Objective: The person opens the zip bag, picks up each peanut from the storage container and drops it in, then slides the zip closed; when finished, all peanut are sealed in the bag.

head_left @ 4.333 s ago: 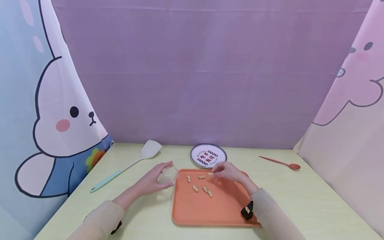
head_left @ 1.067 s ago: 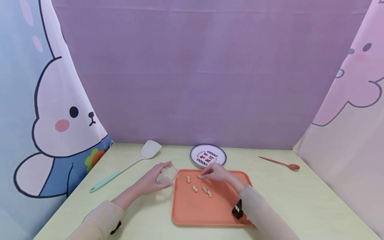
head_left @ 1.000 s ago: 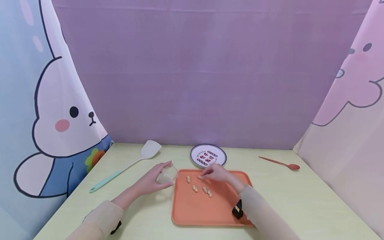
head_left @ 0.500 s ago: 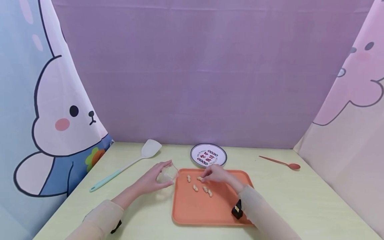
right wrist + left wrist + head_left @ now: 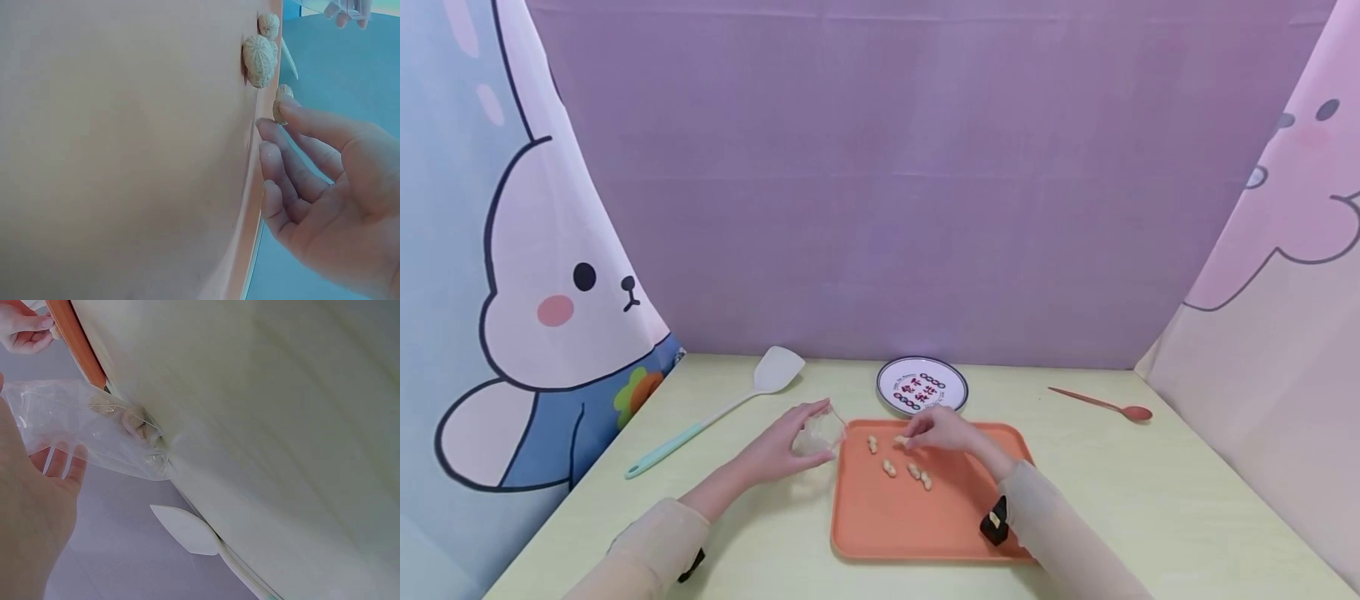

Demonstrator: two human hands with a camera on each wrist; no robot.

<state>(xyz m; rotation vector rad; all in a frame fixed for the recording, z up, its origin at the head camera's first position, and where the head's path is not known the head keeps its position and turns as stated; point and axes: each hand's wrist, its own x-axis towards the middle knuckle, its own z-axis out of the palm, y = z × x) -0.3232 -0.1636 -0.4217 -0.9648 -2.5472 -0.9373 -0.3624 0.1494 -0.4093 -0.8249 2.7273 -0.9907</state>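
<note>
My left hand (image 5: 778, 446) grips a clear plastic bag (image 5: 817, 433) at the left edge of the orange tray (image 5: 917, 533). In the left wrist view the bag (image 5: 69, 419) has peanuts (image 5: 134, 422) in its lower end. My right hand (image 5: 942, 429) is over the back of the tray and pinches a peanut (image 5: 900, 441) between thumb and fingertips. The right wrist view shows this peanut (image 5: 282, 103) at the thumb tip, the other fingers loosely curled. Several more peanuts lie on the tray, one (image 5: 872, 444) near its left rim and another (image 5: 889, 468) nearer the middle.
Behind the tray stands a round white plate (image 5: 922, 383) with red characters. A white spatula (image 5: 777, 371) with a mint handle lies at the left, and a red spoon (image 5: 1135, 412) at the right. A purple curtain (image 5: 880, 183) hangs behind the table.
From the tray's back middle, my right hand has moved left to a peanut near the back left, which it now pinches. The left hand and bag have stayed nearly still.
</note>
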